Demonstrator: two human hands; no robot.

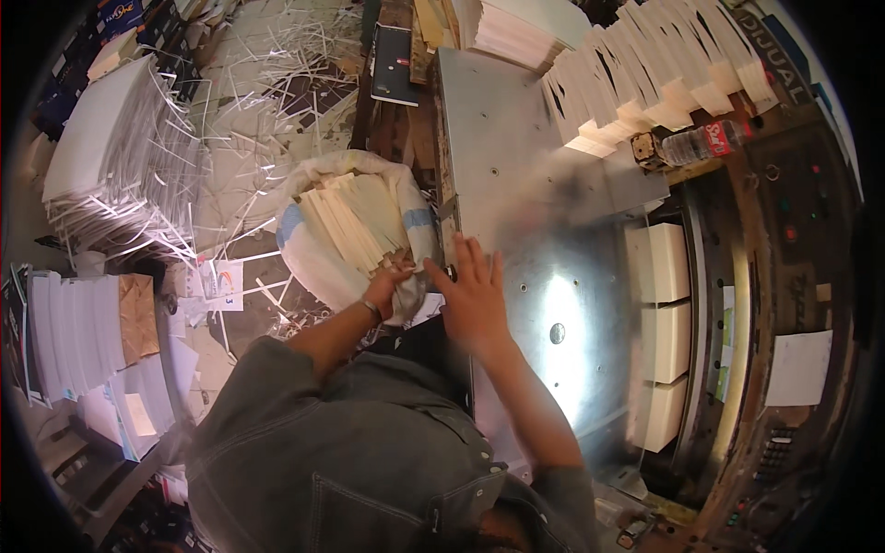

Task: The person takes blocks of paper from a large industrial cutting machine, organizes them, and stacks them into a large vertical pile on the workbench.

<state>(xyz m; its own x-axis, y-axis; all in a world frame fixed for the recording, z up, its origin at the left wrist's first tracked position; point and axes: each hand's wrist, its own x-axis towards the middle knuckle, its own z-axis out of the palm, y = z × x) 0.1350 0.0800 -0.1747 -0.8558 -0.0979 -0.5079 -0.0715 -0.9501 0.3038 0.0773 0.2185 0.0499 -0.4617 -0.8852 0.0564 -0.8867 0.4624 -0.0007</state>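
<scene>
A white woven sack (318, 267) with blue bands stands against the left side of the metal table, its mouth wide. Cream paper strips (346, 221) fill it in a bundle. My left hand (391, 288) is closed at the sack's near rim, beside the brownish ends of some strips. Whether its fingers grip the rim or the strips is hidden. My right hand (476, 300) lies at the left edge of the metal table (516, 369), fingers stretched and spread, holding nothing. Its index finger points toward the sack's rim.
Cream paper blocks (664, 341) stand in the machine's slot at right, with more paper stacks (645, 74) behind. A plastic bottle (701, 143) lies at the far right. Paper offcuts (277, 74) litter the floor; tall paper stacks (101, 166) are at left.
</scene>
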